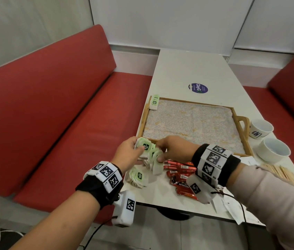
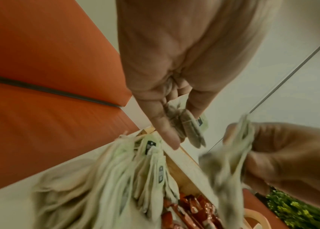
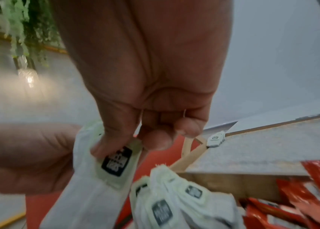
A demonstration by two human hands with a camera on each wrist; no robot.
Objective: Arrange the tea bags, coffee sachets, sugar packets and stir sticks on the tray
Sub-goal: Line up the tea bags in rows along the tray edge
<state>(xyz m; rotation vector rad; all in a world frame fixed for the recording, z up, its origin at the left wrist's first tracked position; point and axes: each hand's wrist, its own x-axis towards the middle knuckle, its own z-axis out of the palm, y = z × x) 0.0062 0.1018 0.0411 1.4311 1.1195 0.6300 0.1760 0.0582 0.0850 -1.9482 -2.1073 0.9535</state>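
Both hands meet just in front of the wooden tray's [image 1: 240, 121] near left corner. My left hand [image 1: 139, 146] grips a small stack of pale green tea bags [image 1: 145, 145]; the same bags [image 2: 191, 128] sit between its thumb and fingers in the left wrist view. My right hand [image 1: 159, 156] pinches more tea bags [image 1: 154, 166] that hang down. Its thumb [image 3: 104, 144] presses one labelled bag [image 3: 113, 161]. One tea bag [image 1: 155, 102] lies in the tray's far left corner. Other tea bags [image 1: 137, 176] are heaped on the table, beside red coffee sachets [image 1: 179, 171].
A patterned cloth [image 1: 193, 121] lines the tray. Two white cups [image 1: 273, 150] stand right of it, with wooden stir sticks [image 1: 280, 173] near the table's front right edge. White paper packets [image 1: 232, 212] lie under my right forearm. Red benches flank the table.
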